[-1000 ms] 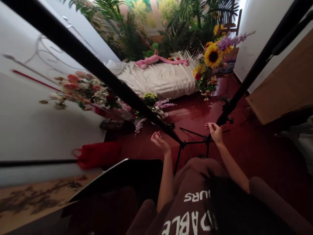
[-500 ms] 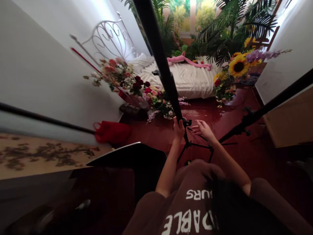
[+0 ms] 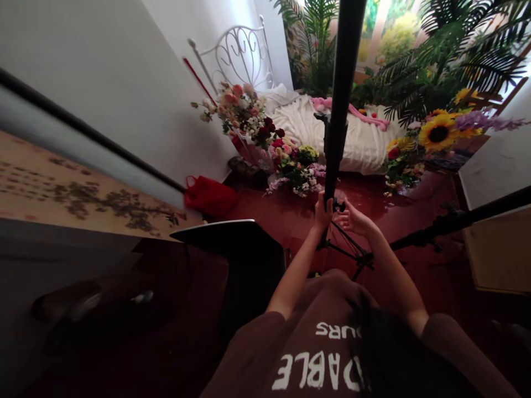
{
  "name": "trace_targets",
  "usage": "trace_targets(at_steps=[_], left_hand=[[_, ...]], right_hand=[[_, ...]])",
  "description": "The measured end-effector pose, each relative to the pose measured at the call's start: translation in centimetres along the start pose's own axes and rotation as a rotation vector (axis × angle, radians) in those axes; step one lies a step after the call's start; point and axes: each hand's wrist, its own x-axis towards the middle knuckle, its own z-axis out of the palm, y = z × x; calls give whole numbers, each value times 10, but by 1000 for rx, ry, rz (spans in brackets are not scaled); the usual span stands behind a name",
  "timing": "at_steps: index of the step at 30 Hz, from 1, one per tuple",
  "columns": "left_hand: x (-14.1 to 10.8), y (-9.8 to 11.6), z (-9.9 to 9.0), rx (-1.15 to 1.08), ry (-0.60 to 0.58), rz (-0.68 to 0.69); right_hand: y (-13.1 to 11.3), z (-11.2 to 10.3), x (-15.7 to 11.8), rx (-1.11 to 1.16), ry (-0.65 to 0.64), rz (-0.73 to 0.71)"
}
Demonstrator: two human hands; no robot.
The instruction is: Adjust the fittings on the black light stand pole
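1. Right now I see my left hand wrapped round the black stand pole, fingers curled shut on it low down, just above where the tripod legs spread out
2. My right hand sits just beside the left, on the other side of the pole; its fingers are at a small black knob on the pole, loosely bent, and I cannot tell whether they actually pinch it or only touch it
3. So the pole rises nearly upright from between both hands and runs out of the top of the view, with a clamp partway up its length
4. Its legs stand on the dark red floor, below and slightly right of my hands
5. Beyond the hands, close behind the pole, a cluster of flowers lies on the floor, and past that a bed with white sheets with a pink plush toy on it
6. To the right, a sunflower bouquet stands near the bed, well apart from my hands
7. A second black stand leans across the right side, clear of both hands
8. A red bag rests against the white wall on the left, and a dark flat panel lies nearer me, left of my left forearm
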Motion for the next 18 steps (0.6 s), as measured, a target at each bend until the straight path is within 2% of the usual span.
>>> trace_targets(at_steps=[2,7,12,15,18], left_hand=[[0,0,1,3,5,12],[1,-2,0,8,-25,41],[1,-2,-1,-4,-38,49],[0,-3,0,-4,-38,41],[0,-4,1,-14,-30,38]], right_hand=[[3,-1,-2,22,-97,22],[8,-1,0,117,-226,-260],[9,-8,8,394,-406,-230],[6,-12,12,409,-404,-200],[2,-11,15,190,-291,-181]])
